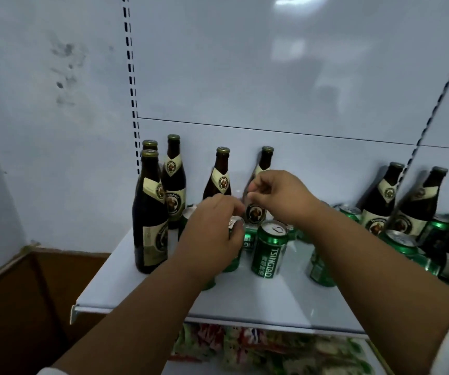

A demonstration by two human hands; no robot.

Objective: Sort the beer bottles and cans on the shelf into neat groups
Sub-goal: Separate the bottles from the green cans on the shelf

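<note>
While bottles [173, 180] stand, hands [212, 228] over cans [269, 250].

bottles [150, 212]: you're seeing dark brown glass wearing cream labels and gold caps
cans [269, 253]: showing you green with white lettering, silver tops
shelf [258, 299]: looking pale grey-white to you

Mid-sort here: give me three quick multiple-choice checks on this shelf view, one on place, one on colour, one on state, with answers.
1. Where does the front bottle stand on the shelf?
A. left end
B. centre
C. lower shelf

2. What colour is the Tsingtao can?
A. red
B. green
C. blue

3. How does that can stand?
A. on its side
B. upside down
C. upright

Answers: 1 A, it stands by the left edge. 2 B, its wall is green with white lettering. 3 C, its silver top with the pull tab faces up.
</note>
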